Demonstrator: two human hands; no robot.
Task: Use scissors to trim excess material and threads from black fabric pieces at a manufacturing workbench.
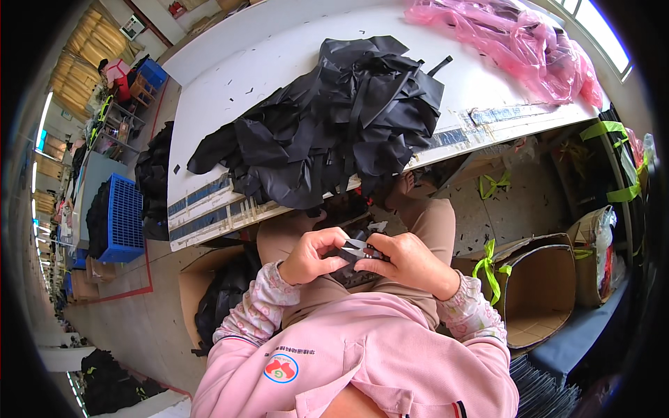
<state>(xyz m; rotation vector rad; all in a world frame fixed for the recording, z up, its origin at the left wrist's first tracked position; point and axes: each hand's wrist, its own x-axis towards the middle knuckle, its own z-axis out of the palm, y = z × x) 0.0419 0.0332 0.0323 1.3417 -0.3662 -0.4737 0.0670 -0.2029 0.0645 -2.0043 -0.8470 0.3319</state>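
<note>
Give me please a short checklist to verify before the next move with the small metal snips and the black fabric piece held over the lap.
1. Small metal snips held in the right hand: ok.
2. Black fabric piece pinched by the left hand: ok.
3. Left fingertips apart from the blades: cannot tell, they are very close together.
4. Blades open or shut: cannot tell, too small.
5. Pile of black fabric pieces lying fully on the white worktable: not ok, it hangs over the near edge.
6. Open cardboard box standing beside the right knee: ok.
</note>
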